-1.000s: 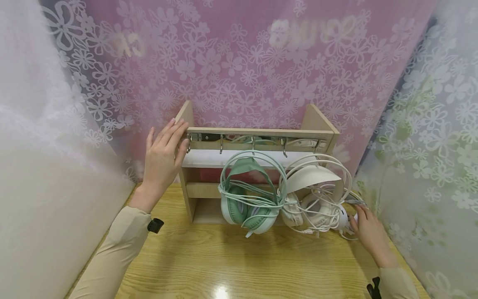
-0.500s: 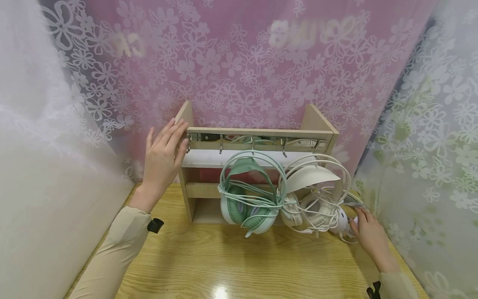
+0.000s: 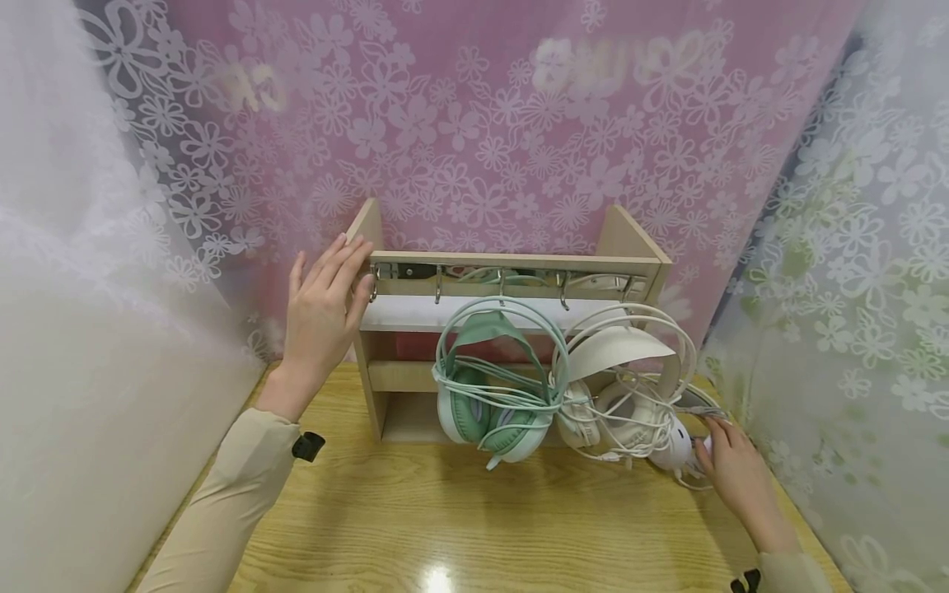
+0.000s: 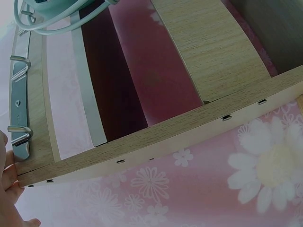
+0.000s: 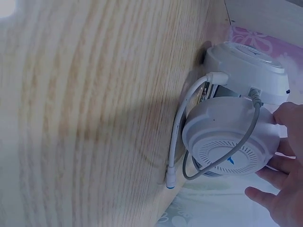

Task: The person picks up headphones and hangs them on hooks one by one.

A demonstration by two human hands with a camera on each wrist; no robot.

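In the head view my left hand [image 3: 320, 317] rests with fairly straight fingers on the upper left corner of a small wooden rack [image 3: 623, 262]. Far to the right, my right hand [image 3: 741, 478] holds a third, white headset [image 3: 673, 449] low by the table. The right wrist view shows that headset's round ear cup [image 5: 229, 137] with the thumb and fingers at its edge. A green headset [image 3: 493, 412] hangs at the rack's middle. Beside it hangs a cream-white headset [image 3: 623, 354], partly covering the one I hold. Cords are wound around both.
A metal strip with several hooks [image 3: 439, 288] runs along the rack's front; the left ones bear nothing. A white shelf board [image 3: 400, 313] lies behind. The wooden table [image 3: 445, 527] stretches in front. Flowered curtains [image 3: 474, 148] enclose the back and sides.
The white headset in my right hand has shifted slightly down, toward the table's front, and the hand has moved a little with it. My left hand stays in place.
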